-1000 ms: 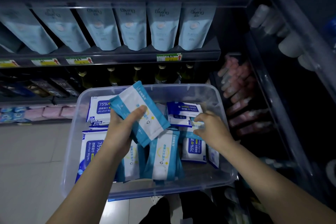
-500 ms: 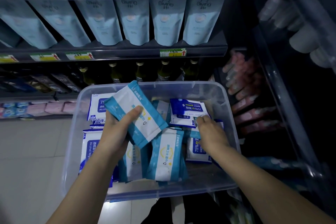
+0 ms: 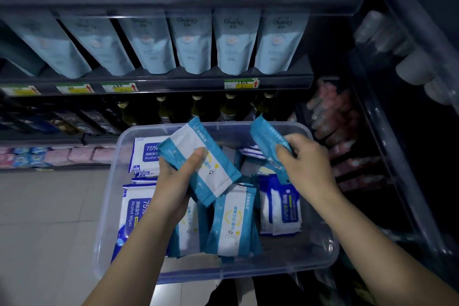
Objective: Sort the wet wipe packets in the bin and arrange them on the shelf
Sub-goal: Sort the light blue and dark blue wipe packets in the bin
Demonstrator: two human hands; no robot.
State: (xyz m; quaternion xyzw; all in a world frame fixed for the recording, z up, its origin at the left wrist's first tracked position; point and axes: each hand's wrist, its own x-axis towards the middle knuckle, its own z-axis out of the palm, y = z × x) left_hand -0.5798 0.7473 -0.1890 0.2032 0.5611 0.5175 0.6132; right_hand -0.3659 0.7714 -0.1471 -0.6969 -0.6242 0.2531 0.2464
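The left hand (image 3: 171, 186) curls round a teal-and-white wet wipe packet (image 3: 201, 164), thumb across its face, holding it tilted above the bin's middle. The right hand (image 3: 306, 169) grips a second teal packet (image 3: 267, 140) by its lower end over the far right of the clear plastic bin (image 3: 248, 271). Inside the bin, blue alcohol wipe packets (image 3: 135, 213) lie at the left, teal-and-white ones (image 3: 233, 221) stand in the near middle, and blue-and-white ones (image 3: 280, 204) at the right. Beyond it, the shelf (image 3: 173, 81) carries pale blue pouches (image 3: 192, 42).

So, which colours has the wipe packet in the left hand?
The flat plastic packet is white with teal-blue edges; head view.
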